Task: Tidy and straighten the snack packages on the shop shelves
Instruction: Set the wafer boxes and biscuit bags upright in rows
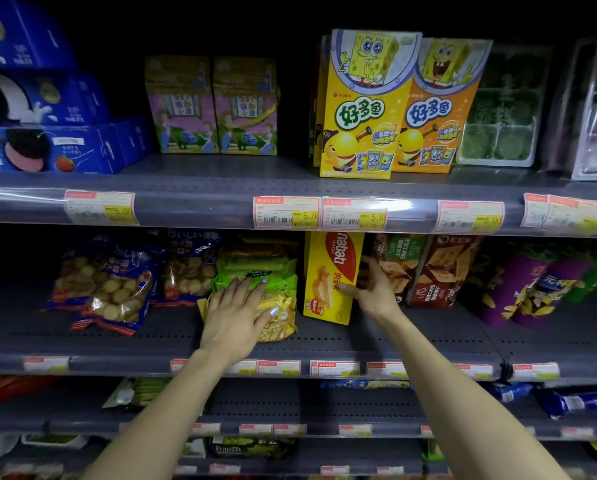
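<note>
While both my hands are on the middle shelf (325, 344), in the centre of the frame, I judge that I am in the step of straightening this row of snacks. My left hand (234, 313) lies flat and open, fingers spread, on the stack of green and yellow packets (273, 289); it presses, it does not grasp. My right hand (373, 289) has its grip around the right edge of the yellow wafer box (331, 275), the thumb on the front and the fingers behind. This box stands upright but a little turned, just beside the brown cracker boxes (428, 268). Next, I think, the box must be squared to the shelf edge.

The packets are soft, glossy film and will slide easily. The box is stiff cardboard with sharp corners. At the left, the clear biscuit bags (110, 292) lie slumped and wrinkled.
</note>
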A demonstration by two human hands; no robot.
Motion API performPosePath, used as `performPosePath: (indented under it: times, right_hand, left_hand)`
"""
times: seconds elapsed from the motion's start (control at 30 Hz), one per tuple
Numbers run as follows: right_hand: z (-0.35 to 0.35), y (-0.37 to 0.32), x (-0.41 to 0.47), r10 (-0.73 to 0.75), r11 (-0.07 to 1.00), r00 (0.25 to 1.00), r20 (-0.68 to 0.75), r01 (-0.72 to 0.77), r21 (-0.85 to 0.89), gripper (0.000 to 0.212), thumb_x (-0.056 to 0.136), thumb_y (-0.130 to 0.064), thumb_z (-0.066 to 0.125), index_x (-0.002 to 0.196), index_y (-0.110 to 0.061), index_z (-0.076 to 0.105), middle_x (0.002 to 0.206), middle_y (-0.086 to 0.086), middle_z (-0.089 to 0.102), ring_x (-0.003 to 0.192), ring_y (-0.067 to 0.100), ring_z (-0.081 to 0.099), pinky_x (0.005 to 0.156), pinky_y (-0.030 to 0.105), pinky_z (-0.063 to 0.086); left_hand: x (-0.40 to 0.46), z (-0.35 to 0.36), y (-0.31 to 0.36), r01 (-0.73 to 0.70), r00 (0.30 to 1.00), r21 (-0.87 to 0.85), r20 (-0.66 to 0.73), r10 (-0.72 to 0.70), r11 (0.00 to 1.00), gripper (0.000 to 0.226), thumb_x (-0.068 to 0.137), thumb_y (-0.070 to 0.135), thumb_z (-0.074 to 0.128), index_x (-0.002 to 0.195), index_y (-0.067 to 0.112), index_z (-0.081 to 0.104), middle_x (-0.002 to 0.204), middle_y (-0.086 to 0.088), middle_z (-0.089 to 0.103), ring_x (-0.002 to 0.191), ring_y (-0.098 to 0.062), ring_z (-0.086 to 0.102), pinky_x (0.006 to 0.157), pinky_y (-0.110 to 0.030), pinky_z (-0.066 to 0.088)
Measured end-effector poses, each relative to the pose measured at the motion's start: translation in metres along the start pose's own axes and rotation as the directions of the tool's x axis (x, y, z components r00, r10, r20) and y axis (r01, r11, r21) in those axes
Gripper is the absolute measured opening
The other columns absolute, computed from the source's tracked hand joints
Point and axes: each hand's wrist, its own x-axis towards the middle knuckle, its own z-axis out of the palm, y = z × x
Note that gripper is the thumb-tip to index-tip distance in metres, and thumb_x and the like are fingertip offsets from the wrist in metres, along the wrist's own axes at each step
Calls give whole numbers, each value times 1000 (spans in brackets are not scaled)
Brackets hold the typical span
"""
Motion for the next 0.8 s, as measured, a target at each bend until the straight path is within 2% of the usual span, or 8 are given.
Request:
performPosePath:
  times: [0.1, 0.13, 0.2, 0.3, 0.37, 0.5, 0.73, 0.8]
  right_hand:
    - [3, 1, 1, -62, 982, 996, -56, 51, -181, 67, 79, -19, 75, 136, -21, 41, 131, 7, 56, 118, 26, 55, 96, 45, 49]
    - [5, 2, 1, -98, 966, 993, -64, 80, -245, 65, 81, -20, 73, 137, -19, 40, 133, 8, 55, 121, 27, 52, 101, 47, 45]
    - [11, -1, 0, -173, 929, 983, -53, 145, -340, 60, 86, -17, 67, 138, -12, 39, 134, 12, 53, 124, 29, 48, 105, 40, 38]
    - [17, -3, -1, -223, 887, 973, -53, 180, -426, 55, 91, -9, 59, 140, -5, 34, 135, 16, 48, 125, 30, 43, 97, 21, 26]
    - [21, -1, -2, -229, 876, 970, -80, 170, -451, 57, 92, -7, 55, 142, -4, 28, 137, 18, 43, 127, 30, 39, 95, 18, 22]
    - [24, 2, 1, -232, 861, 968, -91, 160, -484, 59, 93, -7, 52, 145, -4, 24, 135, 21, 39, 124, 32, 39, 102, 34, 31]
    - [26, -2, 4, -208, 863, 974, -84, 143, -484, 57, 93, -6, 50, 144, -4, 25, 132, 20, 45, 120, 33, 46, 98, 39, 39]
    - [27, -2, 5, -209, 870, 973, -95, 141, -473, 55, 93, -7, 49, 143, -5, 26, 131, 20, 47, 120, 34, 48, 98, 43, 42]
  left_hand:
    - [0, 1, 0, 8, 1000, 8, 8, -8, 1000, 89, 87, 66, -8, 141, 19, 44, 144, -13, 47, 136, -32, 39, 107, -47, 32]
    - [0, 1, 0, 12, 1000, 14, 15, -12, 1000, 85, 89, 64, -4, 139, 18, 48, 141, -13, 50, 133, -33, 43, 105, -48, 35]
    - [0, 1, 0, 19, 1000, 34, 14, -19, 999, 80, 93, 61, 1, 135, 17, 53, 136, -13, 56, 128, -33, 50, 100, -48, 41]
    - [0, 1, 0, 26, 1000, 54, 5, -27, 998, 75, 95, 58, 5, 129, 16, 58, 129, -13, 62, 121, -32, 57, 94, -47, 47]
    - [0, 1, 0, 22, 1000, 62, 1, -22, 998, 74, 96, 57, 6, 128, 17, 59, 127, -12, 63, 119, -32, 58, 93, -47, 48]
    - [-1, 5, -3, 11, 1000, 78, -21, -9, 997, 71, 96, 57, 8, 128, 19, 58, 129, -10, 62, 121, -30, 57, 94, -44, 47]
    - [2, 6, -2, 5, 999, 67, -37, -2, 998, 72, 95, 58, 8, 130, 18, 56, 131, -11, 60, 123, -31, 55, 95, -45, 46]
    - [3, 6, -2, -4, 999, 48, -39, 6, 999, 75, 94, 60, 5, 134, 19, 53, 135, -11, 56, 127, -31, 51, 99, -46, 42]
